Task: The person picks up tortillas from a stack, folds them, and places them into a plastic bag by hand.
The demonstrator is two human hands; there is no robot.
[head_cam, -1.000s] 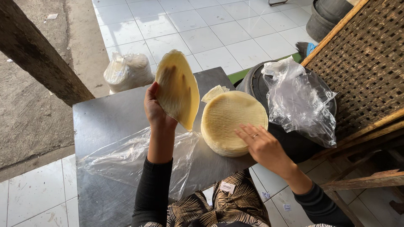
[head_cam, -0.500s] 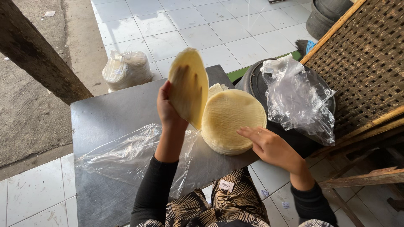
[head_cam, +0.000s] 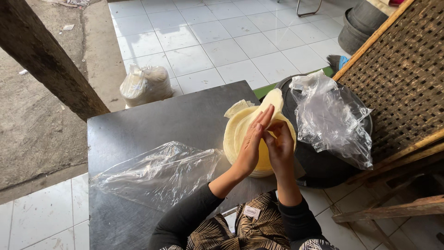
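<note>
A stack of thin, round, pale yellow sheets (head_cam: 236,134) rests at the right edge of a dark grey table (head_cam: 152,120). My left hand (head_cam: 250,144) and my right hand (head_cam: 280,144) meet palm to palm above the stack, pressing one yellow sheet (head_cam: 273,99) edge-up between them. Its top sticks out above my fingertips. An empty clear plastic bag (head_cam: 157,173) lies flat on the table to the left of my left forearm.
A crumpled clear plastic bag (head_cam: 330,115) lies over a black round tub (head_cam: 323,162) right of the stack. A woven cane panel (head_cam: 402,74) stands at the right. A filled plastic bag (head_cam: 143,84) sits on the white tiled floor beyond the table. A wooden post (head_cam: 44,55) leans at the left.
My left hand brought the raised yellow sheet right and down over the stack. My right hand left the stack's top and closed against the left, with the sheet now between both palms.
</note>
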